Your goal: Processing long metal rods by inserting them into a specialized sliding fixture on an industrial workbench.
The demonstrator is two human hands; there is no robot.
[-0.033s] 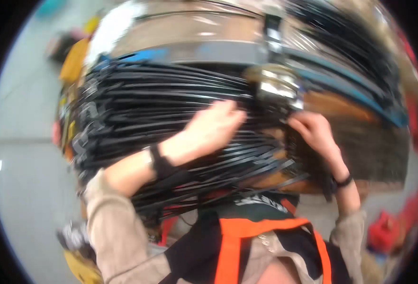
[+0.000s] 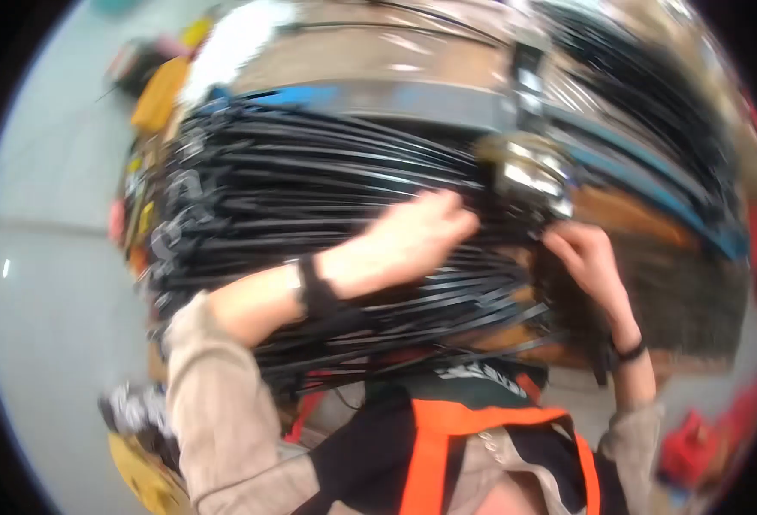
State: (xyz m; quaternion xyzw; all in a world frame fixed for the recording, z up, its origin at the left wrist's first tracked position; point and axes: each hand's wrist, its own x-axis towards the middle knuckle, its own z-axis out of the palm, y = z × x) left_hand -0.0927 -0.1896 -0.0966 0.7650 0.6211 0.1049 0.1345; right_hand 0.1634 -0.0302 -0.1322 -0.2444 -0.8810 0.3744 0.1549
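A thick layer of long, thin black rods or cables lies crosswise on the bench in front of me. My left hand is over their right part with its fingers curled closed; blur hides what is between them. Just to the right stands a small machine with a shiny metal block and a dark upright part behind it. Below that block, my right hand has thumb and fingers pinched together at the machine's dark lower side. What the pinch holds is too smeared to tell.
Behind the rods runs a grey-blue rail. More black rods lie at the far right. A brown wooden board is right of my right hand. Yellow items stand along the left edge, and a red object is low right.
The whole scene has shifted slightly to the right and down in the picture. Both hands keep nearly the same place relative to the rods and the machine.
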